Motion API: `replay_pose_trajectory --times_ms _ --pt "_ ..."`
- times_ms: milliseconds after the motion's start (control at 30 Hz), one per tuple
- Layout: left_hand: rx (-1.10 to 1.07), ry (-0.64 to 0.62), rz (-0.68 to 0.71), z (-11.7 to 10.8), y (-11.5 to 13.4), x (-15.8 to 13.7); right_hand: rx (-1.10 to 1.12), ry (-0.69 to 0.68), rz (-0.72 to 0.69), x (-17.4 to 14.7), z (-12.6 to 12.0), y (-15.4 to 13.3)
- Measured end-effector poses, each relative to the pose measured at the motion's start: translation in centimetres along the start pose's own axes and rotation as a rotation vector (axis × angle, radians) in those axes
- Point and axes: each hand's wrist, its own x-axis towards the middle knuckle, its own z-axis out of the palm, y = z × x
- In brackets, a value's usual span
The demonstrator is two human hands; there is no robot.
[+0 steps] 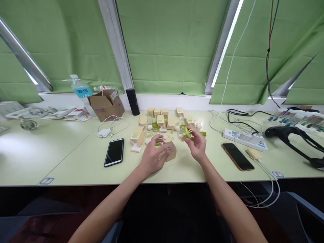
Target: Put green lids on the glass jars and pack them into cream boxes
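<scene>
Steadiness counts most here, we judge: we should keep the small beige carton (172,154) upright on the worktop (76,152) and turn the green-and-clear jar (186,132) slowly, so that its loop snags nothing. Our right hand (198,145) has its grip closed on that jar, raised to the right of the carton and apart from it; our left hand (152,157) curls half open against the carton's left side, whether truly grasping it we cannot tell.
</scene>
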Motion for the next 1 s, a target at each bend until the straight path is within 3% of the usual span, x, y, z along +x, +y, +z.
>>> replay_pose_trajectory --times_ms 200,367,533,767,867,1000 --pt "-0.174 -0.09 -0.143 1.3 -0.1 0.8 -0.051 -0.2 -0.085 -0.8 1.2 -2.4" --pt "-0.333 -0.103 -0.215 1.5 -0.2 1.8 -0.113 -0.356 -0.145 -1.0 1.6 -1.9" --pt "-0.406 -0.109 -0.278 1.4 -1.0 1.7 -0.272 -0.382 -0.166 -1.2 0.5 -0.6" --pt "-0.477 -0.156 -0.284 1.6 -1.5 1.2 -0.515 -0.518 -0.237 -1.7 0.2 -1.0" --pt "-0.483 -0.163 -0.319 1.8 -1.5 1.0 -0.496 -0.546 -0.183 -1.8 0.5 -1.0" --pt "-0.499 -0.177 -0.369 1.9 -1.5 0.9 -0.444 -0.478 -0.203 -1.8 1.2 -0.7"
